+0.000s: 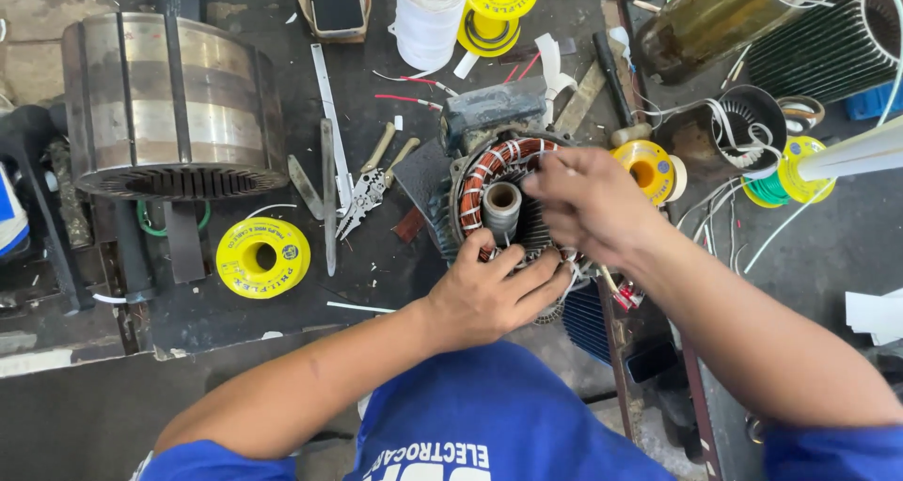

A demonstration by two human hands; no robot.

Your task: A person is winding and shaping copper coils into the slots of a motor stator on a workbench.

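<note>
Motor stator (499,175) sits mid-bench w/ copper coils already seated round the top-left of its bore, near side hidden under the left hand (489,288) curled closed on the rim & right hand (588,204) w/ fingers pinching at the windings, so lacing/tidying looks unfinished.

I see even, soft daylight over the dark bench; shadows are faint; mild glare on the steel stator core (174,105); edges bow slightly; my right hand (588,204) blurs.
</note>
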